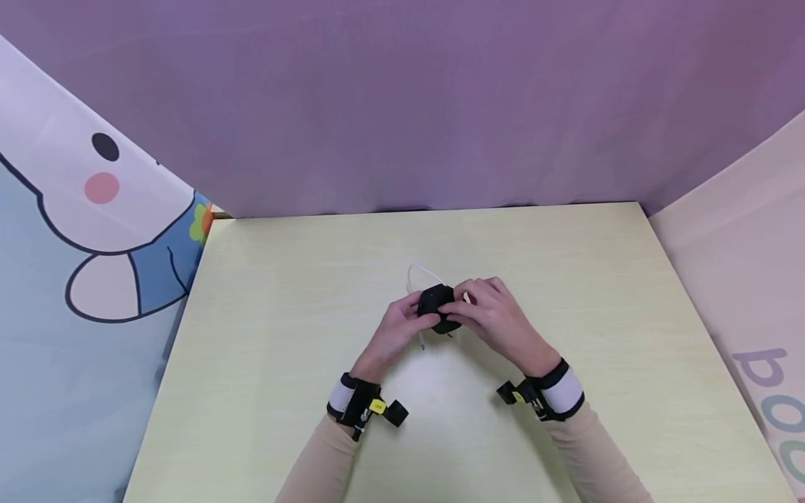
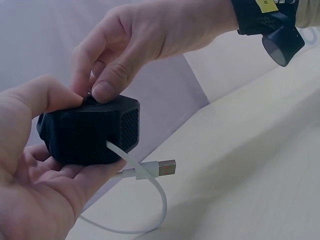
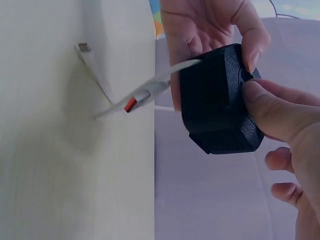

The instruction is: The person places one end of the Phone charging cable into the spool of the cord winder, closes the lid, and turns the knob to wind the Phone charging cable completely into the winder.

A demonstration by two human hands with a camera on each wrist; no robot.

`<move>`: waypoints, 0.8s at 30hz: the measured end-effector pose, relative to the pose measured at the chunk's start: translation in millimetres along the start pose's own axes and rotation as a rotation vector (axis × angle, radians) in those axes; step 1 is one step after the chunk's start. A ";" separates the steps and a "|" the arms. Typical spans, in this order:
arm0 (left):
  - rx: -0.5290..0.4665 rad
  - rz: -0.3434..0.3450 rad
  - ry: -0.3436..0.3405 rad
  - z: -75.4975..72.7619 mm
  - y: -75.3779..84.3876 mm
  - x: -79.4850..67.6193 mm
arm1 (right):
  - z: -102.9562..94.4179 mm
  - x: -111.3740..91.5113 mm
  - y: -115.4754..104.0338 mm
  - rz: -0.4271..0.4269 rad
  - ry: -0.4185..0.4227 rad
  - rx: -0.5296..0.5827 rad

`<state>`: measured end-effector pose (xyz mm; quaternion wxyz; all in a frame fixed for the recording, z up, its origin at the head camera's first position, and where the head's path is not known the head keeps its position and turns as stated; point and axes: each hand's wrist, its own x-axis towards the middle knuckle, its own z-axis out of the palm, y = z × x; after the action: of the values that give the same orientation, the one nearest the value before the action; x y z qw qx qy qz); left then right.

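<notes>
A black many-sided case (image 1: 432,299) with textured side faces is held up over the table. My left hand (image 1: 401,327) grips it from the left, fingers underneath and thumb on its upper face. From the right, my right hand (image 1: 499,320) pinches at that upper face with thumb and forefinger; what lies between those fingertips is mostly hidden. Out of a hole in the case runs a white cable (image 2: 161,200). Its USB plug (image 2: 167,168) hangs beside the case, and in the right wrist view a second, smaller plug (image 3: 84,48) shows near the tabletop.
The pale wooden table (image 1: 283,279) spreads below both hands. A purple curtain (image 1: 409,105) closes off its far side. On the left stands a panel with a cartoon figure (image 1: 113,230), on the right a pale panel with letters (image 1: 742,279). Each wrist wears a strapped camera (image 1: 396,413).
</notes>
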<state>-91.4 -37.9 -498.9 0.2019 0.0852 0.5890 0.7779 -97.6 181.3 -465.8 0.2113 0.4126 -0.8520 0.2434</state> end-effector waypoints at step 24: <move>0.064 -0.032 -0.080 -3.0 6.0 -1.1 | -7.6 2.0 -1.4 -0.058 -0.038 -0.173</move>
<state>-92.8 -42.3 -493.9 0.2350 0.1132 0.6062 0.7513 -96.4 183.9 -458.4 0.2369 0.4218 -0.8614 0.1548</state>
